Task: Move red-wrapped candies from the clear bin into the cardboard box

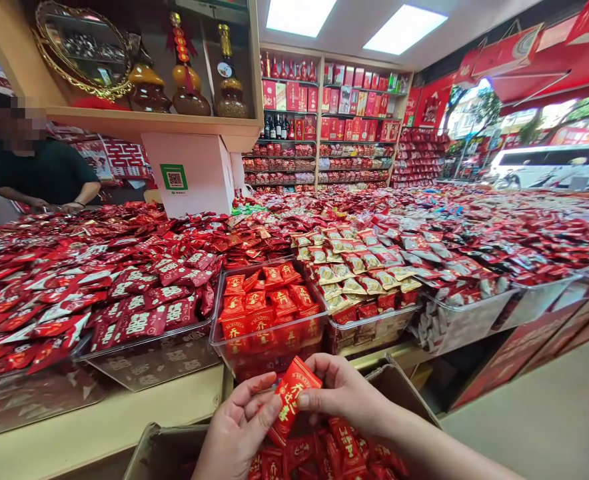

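Note:
Between my two hands is one red candy packet with gold characters, tilted, its printed side up. My left hand pinches its lower left side with thumb and fingers. At its upper right edge my right hand grips it, thumb on the front. Beneath both hands is an open cardboard box with many similar red packets inside. Just beyond, a clear plastic bin holds red packets of the same look, stacked in rows.
Left of that bin is a bin of dark red packets; to the right, one with cream-and-gold packets. A white pillar with a QR code rises behind. A person stands at the far left. Shelves line the back wall.

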`<move>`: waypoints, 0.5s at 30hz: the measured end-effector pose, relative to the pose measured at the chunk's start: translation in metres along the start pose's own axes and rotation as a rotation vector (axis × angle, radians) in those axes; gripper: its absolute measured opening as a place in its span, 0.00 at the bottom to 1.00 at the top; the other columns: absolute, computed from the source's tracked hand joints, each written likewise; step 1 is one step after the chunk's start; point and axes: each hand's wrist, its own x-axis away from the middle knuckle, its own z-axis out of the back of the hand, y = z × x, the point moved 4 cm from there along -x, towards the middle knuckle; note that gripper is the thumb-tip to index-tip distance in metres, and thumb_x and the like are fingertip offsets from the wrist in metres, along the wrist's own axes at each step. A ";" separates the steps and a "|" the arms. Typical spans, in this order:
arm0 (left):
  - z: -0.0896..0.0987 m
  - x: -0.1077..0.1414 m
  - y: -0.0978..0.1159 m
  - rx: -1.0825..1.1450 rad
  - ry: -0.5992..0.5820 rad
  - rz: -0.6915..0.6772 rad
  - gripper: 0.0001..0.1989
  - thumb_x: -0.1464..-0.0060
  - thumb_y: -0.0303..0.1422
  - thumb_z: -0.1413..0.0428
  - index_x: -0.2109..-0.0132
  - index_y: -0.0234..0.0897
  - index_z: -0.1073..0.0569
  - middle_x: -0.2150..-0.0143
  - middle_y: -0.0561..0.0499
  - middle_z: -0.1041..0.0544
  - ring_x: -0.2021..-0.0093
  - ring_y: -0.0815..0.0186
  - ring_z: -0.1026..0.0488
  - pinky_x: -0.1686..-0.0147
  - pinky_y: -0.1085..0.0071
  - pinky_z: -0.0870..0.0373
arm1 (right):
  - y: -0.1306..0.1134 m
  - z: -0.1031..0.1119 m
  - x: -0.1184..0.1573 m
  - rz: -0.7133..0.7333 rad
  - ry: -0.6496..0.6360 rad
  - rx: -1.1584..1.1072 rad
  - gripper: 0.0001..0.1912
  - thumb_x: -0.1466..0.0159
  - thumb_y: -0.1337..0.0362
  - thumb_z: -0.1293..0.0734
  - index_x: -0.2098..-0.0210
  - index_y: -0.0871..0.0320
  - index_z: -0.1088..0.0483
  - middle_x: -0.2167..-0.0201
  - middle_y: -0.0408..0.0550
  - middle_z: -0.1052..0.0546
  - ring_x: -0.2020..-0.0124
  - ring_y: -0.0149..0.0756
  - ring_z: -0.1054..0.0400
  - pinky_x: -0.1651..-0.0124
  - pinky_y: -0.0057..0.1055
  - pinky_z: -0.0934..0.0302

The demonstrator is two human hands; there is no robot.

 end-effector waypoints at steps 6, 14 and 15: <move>-0.007 -0.001 -0.002 0.043 0.038 -0.006 0.21 0.64 0.28 0.36 0.60 0.34 0.32 0.68 0.47 0.20 0.70 0.61 0.24 0.75 0.71 0.28 | -0.006 0.003 -0.002 0.034 0.101 -0.018 0.20 0.59 0.59 0.27 0.74 0.63 0.37 0.84 0.40 0.30 0.84 0.23 0.39 0.80 0.22 0.45; -0.006 -0.002 -0.006 0.065 -0.023 0.063 0.22 0.68 0.29 0.35 0.60 0.36 0.29 0.63 0.46 0.21 0.67 0.59 0.25 0.74 0.72 0.28 | -0.005 0.002 -0.003 0.078 0.112 -0.042 0.18 0.55 0.56 0.30 0.76 0.62 0.39 0.83 0.41 0.31 0.83 0.24 0.40 0.79 0.22 0.46; -0.005 -0.001 -0.007 0.063 -0.026 0.074 0.21 0.68 0.29 0.35 0.61 0.36 0.28 0.63 0.46 0.22 0.66 0.58 0.25 0.73 0.71 0.28 | -0.004 0.002 -0.003 0.085 0.110 -0.016 0.18 0.54 0.55 0.30 0.76 0.62 0.39 0.83 0.40 0.32 0.83 0.24 0.40 0.78 0.23 0.46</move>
